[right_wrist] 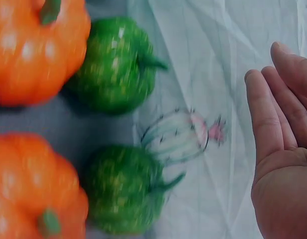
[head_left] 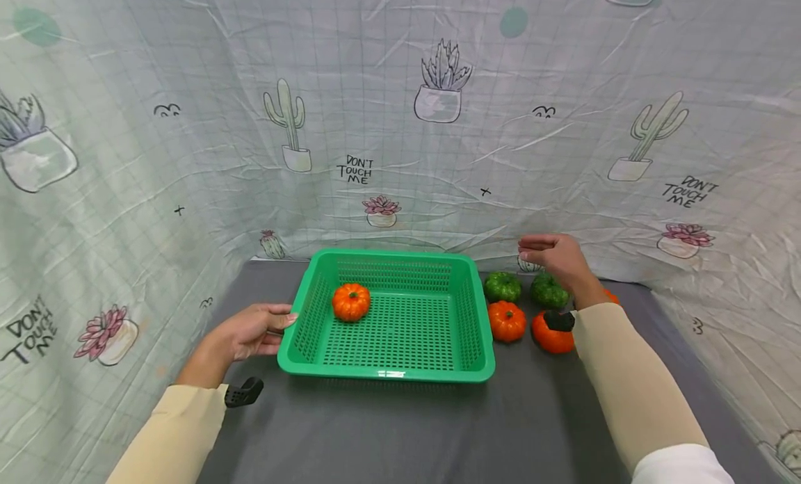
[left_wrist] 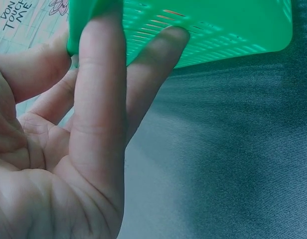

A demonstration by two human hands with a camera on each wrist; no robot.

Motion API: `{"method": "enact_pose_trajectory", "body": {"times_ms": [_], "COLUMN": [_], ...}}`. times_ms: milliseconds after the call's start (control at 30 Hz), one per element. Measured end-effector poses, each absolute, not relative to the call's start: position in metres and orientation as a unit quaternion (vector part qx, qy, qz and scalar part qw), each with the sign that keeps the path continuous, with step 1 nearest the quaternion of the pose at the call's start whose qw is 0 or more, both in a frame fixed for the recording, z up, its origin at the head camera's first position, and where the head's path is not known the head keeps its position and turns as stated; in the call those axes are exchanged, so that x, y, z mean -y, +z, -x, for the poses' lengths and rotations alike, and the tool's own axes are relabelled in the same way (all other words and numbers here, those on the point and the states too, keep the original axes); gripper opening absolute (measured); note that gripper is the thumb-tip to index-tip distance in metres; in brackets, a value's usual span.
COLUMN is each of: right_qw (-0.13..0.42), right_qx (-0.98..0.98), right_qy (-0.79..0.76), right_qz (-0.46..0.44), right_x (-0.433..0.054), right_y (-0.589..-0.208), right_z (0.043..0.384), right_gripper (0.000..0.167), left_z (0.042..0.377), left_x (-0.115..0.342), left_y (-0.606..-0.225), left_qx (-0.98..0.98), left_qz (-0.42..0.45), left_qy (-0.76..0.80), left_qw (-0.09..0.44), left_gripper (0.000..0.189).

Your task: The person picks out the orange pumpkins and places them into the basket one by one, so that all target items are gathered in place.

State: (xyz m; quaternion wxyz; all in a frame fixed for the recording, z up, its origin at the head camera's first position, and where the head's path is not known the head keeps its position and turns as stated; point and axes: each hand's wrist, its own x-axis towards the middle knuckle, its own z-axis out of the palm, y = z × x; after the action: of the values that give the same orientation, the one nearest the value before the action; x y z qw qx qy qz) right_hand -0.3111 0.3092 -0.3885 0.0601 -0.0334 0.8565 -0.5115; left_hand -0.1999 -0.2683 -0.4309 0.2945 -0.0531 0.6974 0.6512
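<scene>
My left hand pinches the left rim of a green plastic basket, thumb above and fingers below the edge. In the left wrist view, fingertips press against the slotted wall of the basket. One small orange pumpkin sits inside it, towards the left. My right hand hovers with straight fingers over the small pumpkins at the basket's right, holding nothing. Below it are two green pumpkins at the back and two orange pumpkins in front. The right wrist view shows the hand apart from them.
Another orange pumpkin is mostly hidden behind the right wrist. A grey cloth covers the table. A wrinkled curtain printed with potted cacti hangs close behind the basket and along both sides.
</scene>
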Motion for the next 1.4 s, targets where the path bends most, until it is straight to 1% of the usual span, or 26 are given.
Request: {"method": "enact_pose_trajectory", "body": {"times_ms": [167,367,467,667,800,933,1067,1300,1400], "right_qw": [0.042,0.01,0.001,0.006,-0.018,-0.039,-0.034,0.009,0.008], "right_qx": [-0.861,-0.863,-0.861,-0.861,-0.825,-0.83,-0.86,-0.863,-0.866], "right_qy": [-0.506,-0.505,-0.506,-0.503,-0.556,-0.537,-0.477,-0.473,-0.471], "right_qz": [-0.008,-0.031,-0.043,-0.08,-0.103,-0.145,-0.179,-0.176,-0.168], "right_x": [-0.337,-0.366,-0.378,-0.399,-0.413,-0.423,-0.431,-0.443,-0.445], "right_y": [-0.397,-0.405,-0.408,-0.41,-0.416,-0.425,-0.436,-0.465,-0.476], "right_z": [0.307,0.302,0.298,0.288,0.283,0.277,0.272,0.265,0.262], "right_gripper": [0.056,0.057,0.061,0.07,0.073,0.076,0.082,0.096,0.099], "left_z": [0.2,0.2,0.2,0.201,0.201,0.201,0.202,0.201,0.201], "left_x": [0.269,0.269,0.268,0.268,0.268,0.269,0.27,0.271,0.27], "left_y": [-0.431,-0.431,-0.432,-0.432,-0.432,-0.432,-0.433,-0.433,-0.434], "left_qx": [-0.695,-0.697,-0.695,-0.69,-0.69,-0.691,-0.689,-0.691,-0.691], "left_qz": [0.054,0.053,0.055,0.054,0.054,0.053,0.052,0.055,0.053], "left_qy": [0.652,0.652,0.653,0.657,0.658,0.655,0.657,0.657,0.657], "left_qw": [0.297,0.295,0.296,0.297,0.297,0.3,0.301,0.297,0.298], "left_gripper": [0.07,0.069,0.07,0.072,0.072,0.071,0.07,0.069,0.069]}}
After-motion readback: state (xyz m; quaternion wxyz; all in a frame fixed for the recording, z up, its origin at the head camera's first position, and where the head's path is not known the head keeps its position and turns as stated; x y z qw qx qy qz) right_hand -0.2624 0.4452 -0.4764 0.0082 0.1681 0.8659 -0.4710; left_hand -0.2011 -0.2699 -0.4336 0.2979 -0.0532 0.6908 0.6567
